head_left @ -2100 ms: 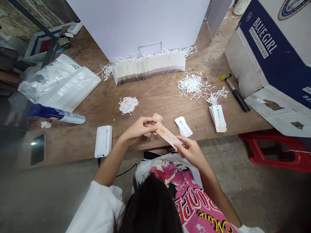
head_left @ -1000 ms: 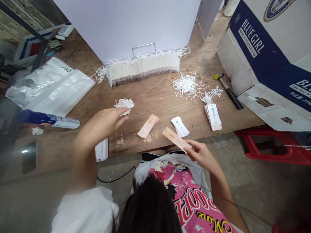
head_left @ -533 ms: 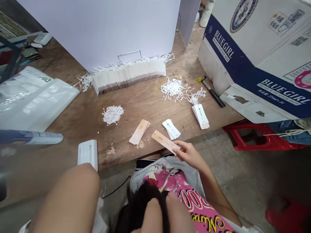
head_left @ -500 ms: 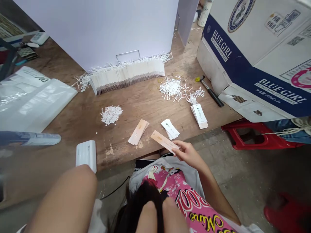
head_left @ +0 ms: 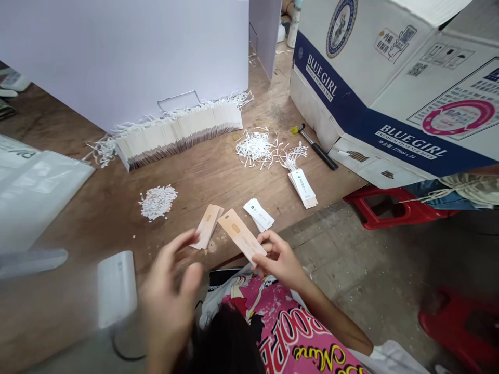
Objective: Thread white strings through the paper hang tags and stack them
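Observation:
Between thumb and fingers, my right hand [head_left: 283, 264] grips a peach-coloured hang tag [head_left: 237, 229] by its lower end, tilted over the table's front edge. My left hand [head_left: 171, 296] is motion-blurred, with thumb and fingers apart and nothing seen in it. Its fingertips are at the near end of a small stack of peach tags [head_left: 208, 224]; whether they touch it I cannot tell. Just beyond the held tag lies a small stack of white tags [head_left: 259, 215]. Farther right is a bundle of white tags [head_left: 303, 188] with strings attached.
A heap of white strings [head_left: 255, 148] and a black-handled hammer [head_left: 324, 156] lie near a large beer carton [head_left: 351, 109]. A long row of strung tags [head_left: 179, 136] stands against a pale panel [head_left: 128, 57]. Small white bits [head_left: 158, 202] and a white device [head_left: 116, 290] are at left.
My left hand has come up from the lower left to the peach stack. My right hand keeps hold of its tag, now tilted more steeply. The view has shifted right.

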Motion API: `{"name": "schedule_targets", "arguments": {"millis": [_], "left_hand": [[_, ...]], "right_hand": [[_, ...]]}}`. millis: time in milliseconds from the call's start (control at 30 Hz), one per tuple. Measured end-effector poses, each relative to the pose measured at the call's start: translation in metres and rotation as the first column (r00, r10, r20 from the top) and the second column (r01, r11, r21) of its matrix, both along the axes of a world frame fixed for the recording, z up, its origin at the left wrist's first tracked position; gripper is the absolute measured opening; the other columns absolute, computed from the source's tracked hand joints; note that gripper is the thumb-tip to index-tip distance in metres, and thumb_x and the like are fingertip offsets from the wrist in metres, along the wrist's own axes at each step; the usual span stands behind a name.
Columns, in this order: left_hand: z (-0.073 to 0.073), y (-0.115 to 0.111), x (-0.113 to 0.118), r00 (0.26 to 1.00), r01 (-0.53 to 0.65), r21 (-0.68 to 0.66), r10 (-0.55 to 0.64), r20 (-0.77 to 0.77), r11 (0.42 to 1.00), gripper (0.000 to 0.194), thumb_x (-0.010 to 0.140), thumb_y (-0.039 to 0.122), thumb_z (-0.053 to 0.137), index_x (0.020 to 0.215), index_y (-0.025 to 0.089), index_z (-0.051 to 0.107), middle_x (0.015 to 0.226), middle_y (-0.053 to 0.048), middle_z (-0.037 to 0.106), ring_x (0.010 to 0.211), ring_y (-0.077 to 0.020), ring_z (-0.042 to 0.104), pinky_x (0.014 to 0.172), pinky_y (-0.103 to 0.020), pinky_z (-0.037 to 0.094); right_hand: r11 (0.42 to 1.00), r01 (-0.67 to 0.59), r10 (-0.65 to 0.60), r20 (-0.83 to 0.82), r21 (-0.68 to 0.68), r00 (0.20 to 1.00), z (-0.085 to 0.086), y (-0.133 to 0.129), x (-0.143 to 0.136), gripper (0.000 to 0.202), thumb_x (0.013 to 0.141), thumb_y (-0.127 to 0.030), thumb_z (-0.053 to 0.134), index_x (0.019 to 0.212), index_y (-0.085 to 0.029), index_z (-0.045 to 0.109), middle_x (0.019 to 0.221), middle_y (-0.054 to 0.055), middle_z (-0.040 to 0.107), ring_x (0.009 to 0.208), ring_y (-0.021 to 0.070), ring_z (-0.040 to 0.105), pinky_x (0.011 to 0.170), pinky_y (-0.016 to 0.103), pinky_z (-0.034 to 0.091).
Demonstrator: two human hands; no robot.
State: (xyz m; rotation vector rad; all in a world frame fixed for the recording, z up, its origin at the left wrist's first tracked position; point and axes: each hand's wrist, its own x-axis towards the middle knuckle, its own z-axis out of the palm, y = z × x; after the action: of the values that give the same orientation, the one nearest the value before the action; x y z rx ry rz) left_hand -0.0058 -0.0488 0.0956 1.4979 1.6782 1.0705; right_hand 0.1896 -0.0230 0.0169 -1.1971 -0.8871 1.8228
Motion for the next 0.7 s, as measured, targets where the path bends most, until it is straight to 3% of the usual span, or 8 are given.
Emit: {"name": "schedule_targets", "arguments": {"millis": [67, 167, 233, 300, 333, 400, 533, 700], "left_hand": [[-0.034, 0.023, 0.020, 0.974, 0.059, -0.157, -0.023, 0.224, 0.986, 0.045, 0.087, 0.043, 0.056, 0.126, 0.019, 0.053, 0.117, -0.011, 0.066, 0.109, -0.0243, 0.063, 0.090, -0.037, 0.054], [-0.082, 0.039, 0.037, 0.840, 0.060, -0.371, 0.154, 0.521, 0.926, 0.047, 0.086, 0.049, 0.055, 0.117, 0.013, 0.056, 0.101, -0.014, 0.072, 0.091, -0.0257, 0.070, 0.074, -0.035, 0.059], [-0.100, 0.040, 0.037, 0.791, 0.012, -0.391, 0.230, 0.566, 0.920, 0.045, 0.084, 0.050, 0.058, 0.108, 0.012, 0.059, 0.095, -0.014, 0.074, 0.085, -0.0255, 0.072, 0.069, -0.033, 0.059], [-0.106, 0.039, 0.034, 0.775, 0.016, -0.408, 0.246, 0.582, 0.913, 0.044, 0.081, 0.049, 0.063, 0.105, 0.012, 0.060, 0.093, -0.013, 0.074, 0.083, -0.0255, 0.072, 0.066, -0.032, 0.058], [-0.107, 0.039, 0.032, 0.769, 0.036, -0.427, 0.248, 0.589, 0.904, 0.045, 0.079, 0.049, 0.065, 0.104, 0.013, 0.060, 0.092, -0.013, 0.075, 0.082, -0.0257, 0.073, 0.065, -0.032, 0.058], [-0.108, 0.039, 0.030, 0.757, 0.081, -0.467, 0.250, 0.603, 0.880, 0.048, 0.076, 0.050, 0.067, 0.104, 0.012, 0.059, 0.090, -0.013, 0.075, 0.080, -0.0263, 0.073, 0.062, -0.032, 0.058], [-0.112, 0.038, 0.036, 0.731, 0.160, -0.504, 0.241, 0.638, 0.849, 0.054, 0.072, 0.053, 0.069, 0.104, 0.012, 0.058, 0.089, -0.014, 0.075, 0.079, -0.0277, 0.073, 0.061, -0.033, 0.058], [-0.111, 0.038, 0.042, 0.703, 0.201, -0.533, 0.257, 0.663, 0.822, 0.058, 0.068, 0.055, 0.071, 0.103, 0.011, 0.057, 0.088, -0.015, 0.075, 0.077, -0.0284, 0.073, 0.058, -0.033, 0.058]], "right_hand": [[0.999, -0.034, 0.034, -0.005, 0.037, 0.999, 0.000, -0.001, -0.011, 0.028, 0.079, -0.035, 0.067, 0.092, -0.023, 0.045, 0.066, -0.003, 0.068, 0.044, 0.0099, 0.054, 0.046, 0.021, 0.043], [0.969, -0.144, 0.103, 0.199, 0.201, 0.975, -0.008, 0.007, -0.014, 0.017, 0.086, -0.036, 0.060, 0.092, -0.021, 0.056, 0.075, 0.000, 0.070, 0.058, 0.0140, 0.062, 0.057, 0.026, 0.048], [0.935, -0.089, -0.092, 0.478, 0.343, 0.873, -0.019, 0.020, -0.005, 0.017, 0.089, -0.035, 0.055, 0.086, -0.020, 0.062, 0.081, 0.004, 0.070, 0.072, 0.0183, 0.063, 0.069, 0.030, 0.048], [0.887, -0.008, -0.356, 0.694, 0.462, 0.626, -0.035, 0.036, 0.006, 0.019, 0.088, -0.034, 0.055, 0.085, -0.018, 0.065, 0.087, 0.009, 0.068, 0.084, 0.0237, 0.060, 0.079, 0.037, 0.045], [0.877, -0.012, -0.405, 0.754, 0.480, 0.517, -0.042, 0.043, 0.012, 0.019, 0.086, -0.035, 0.057, 0.087, -0.017, 0.065, 0.090, 0.011, 0.067, 0.088, 0.0263, 0.058, 0.082, 0.039, 0.044], [0.896, -0.040, -0.385, 0.817, 0.443, 0.428, -0.055, 0.055, 0.021, 0.020, 0.080, -0.035, 0.063, 0.089, -0.017, 0.066, 0.093, 0.012, 0.066, 0.091, 0.0292, 0.055, 0.085, 0.043, 0.041], [0.932, 0.005, -0.320, 0.818, 0.362, 0.478, -0.063, 0.063, 0.028, 0.015, 0.073, -0.032, 0.067, 0.079, -0.019, 0.067, 0.080, 0.008, 0.066, 0.084, 0.0276, 0.056, 0.082, 0.042, 0.040], [0.952, 0.093, -0.291, 0.765, 0.292, 0.575, -0.062, 0.064, 0.033, 0.022, 0.070, -0.038, 0.065, 0.074, -0.017, 0.066, 0.065, 0.005, 0.064, 0.062, 0.0195, 0.055, 0.063, 0.032, 0.043]]}}
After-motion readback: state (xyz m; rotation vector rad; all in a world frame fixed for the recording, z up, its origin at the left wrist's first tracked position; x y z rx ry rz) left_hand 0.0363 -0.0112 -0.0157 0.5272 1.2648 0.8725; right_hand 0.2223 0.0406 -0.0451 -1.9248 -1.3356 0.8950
